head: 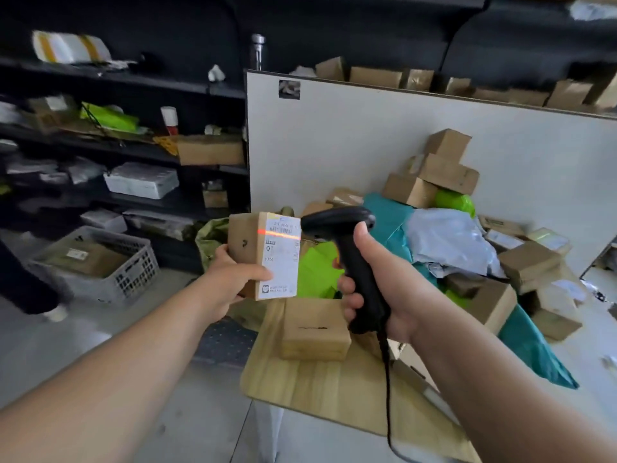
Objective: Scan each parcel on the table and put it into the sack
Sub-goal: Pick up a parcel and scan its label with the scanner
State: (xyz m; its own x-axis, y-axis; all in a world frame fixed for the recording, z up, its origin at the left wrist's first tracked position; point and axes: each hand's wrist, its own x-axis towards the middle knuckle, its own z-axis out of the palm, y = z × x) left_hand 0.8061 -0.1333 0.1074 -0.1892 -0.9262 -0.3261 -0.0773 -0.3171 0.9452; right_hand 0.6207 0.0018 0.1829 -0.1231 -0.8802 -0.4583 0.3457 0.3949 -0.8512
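Head view: left hand (230,272) clasps a brown, white-labelled parcel (263,255), red beam (280,232) across it; right hand (384,282) clamps the scanner (354,262).

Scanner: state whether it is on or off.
On. The scanner in the right hand casts a red-orange line across the label of the box the left hand holds.

Both arms extended; left hand (230,279) grips the parcel (280,259), right hand (387,289) (thumb up) the scanner (337,222).

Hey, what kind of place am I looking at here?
Probably a parcel sorting depot: cardboard parcels heaped against a white board, dark shelves stacked with packages, and a handheld scanner aimed at a labelled box.
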